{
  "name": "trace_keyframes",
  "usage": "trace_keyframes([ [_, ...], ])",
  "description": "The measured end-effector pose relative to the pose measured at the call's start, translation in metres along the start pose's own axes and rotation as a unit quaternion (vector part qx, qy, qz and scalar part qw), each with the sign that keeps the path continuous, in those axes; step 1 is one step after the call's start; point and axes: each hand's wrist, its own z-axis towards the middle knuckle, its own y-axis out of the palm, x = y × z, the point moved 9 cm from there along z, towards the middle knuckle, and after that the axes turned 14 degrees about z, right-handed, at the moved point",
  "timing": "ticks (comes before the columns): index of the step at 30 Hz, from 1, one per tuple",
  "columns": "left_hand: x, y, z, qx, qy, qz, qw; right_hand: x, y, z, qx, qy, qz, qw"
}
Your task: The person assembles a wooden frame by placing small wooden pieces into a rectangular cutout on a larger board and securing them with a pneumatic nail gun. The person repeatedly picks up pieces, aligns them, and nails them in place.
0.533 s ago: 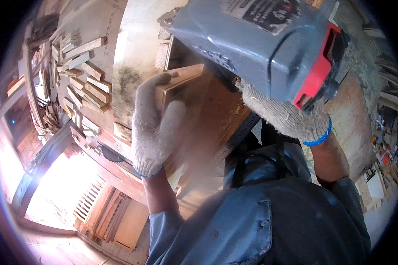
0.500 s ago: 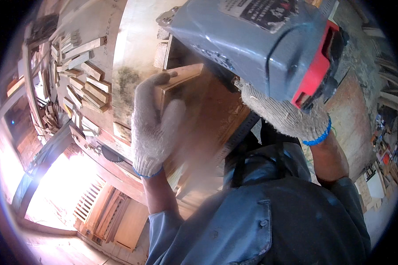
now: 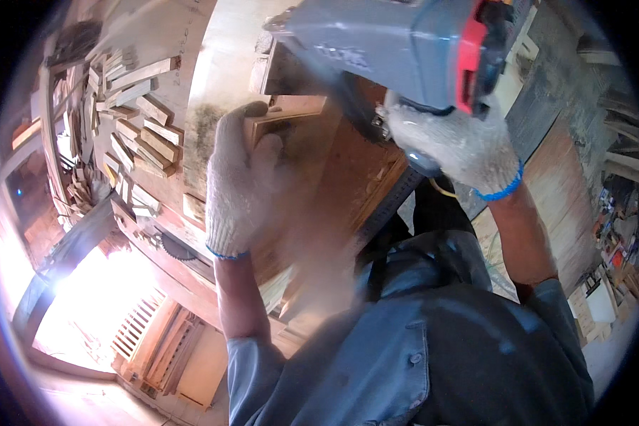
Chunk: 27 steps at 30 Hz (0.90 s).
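Note:
My left hand, in a white knit glove, presses on a flat piece of brown wood that lies on a workbench. The hand's fingers wrap over the piece's far end. My right hand, also gloved, grips the handle of a grey power tool with a red part at its back. The tool sits above the wood, at the top of the view. A haze of sawdust blurs the wood below my left hand. My blue shirt fills the lower part of the view.
Stacks of short wooden offcuts lie at the left. A round saw blade shows under the bench edge. Wooden slatted frames rest on the bright floor at lower left. Clutter of boxes and tools stands at the right.
The power tool and my right hand have shifted right and up in the view. More sawdust haze hangs over the wood. My left hand stays pressed on the piece.

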Motion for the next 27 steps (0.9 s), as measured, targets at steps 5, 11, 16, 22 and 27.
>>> trace_keyframes([
  [5,-0.046,-0.007,0.004,-0.040,-0.087,-0.187,0.978,0.014,-0.031,-0.044,0.009,0.205,0.188,0.960],
  [11,-0.047,-0.015,-0.005,-0.127,-0.045,-0.333,0.933,-0.004,-0.044,-0.160,-0.030,0.407,0.290,0.866],
  [16,-0.025,0.031,0.002,-0.230,0.061,-0.354,0.905,-0.038,-0.026,-0.225,-0.039,0.469,0.317,0.823],
  [22,-0.009,0.117,-0.004,-0.374,0.049,-0.460,0.804,-0.085,-0.012,-0.172,-0.012,0.446,0.203,0.871],
  [27,-0.014,0.159,0.001,-0.419,0.041,-0.483,0.768,-0.087,0.004,-0.155,0.049,0.487,0.215,0.845],
])
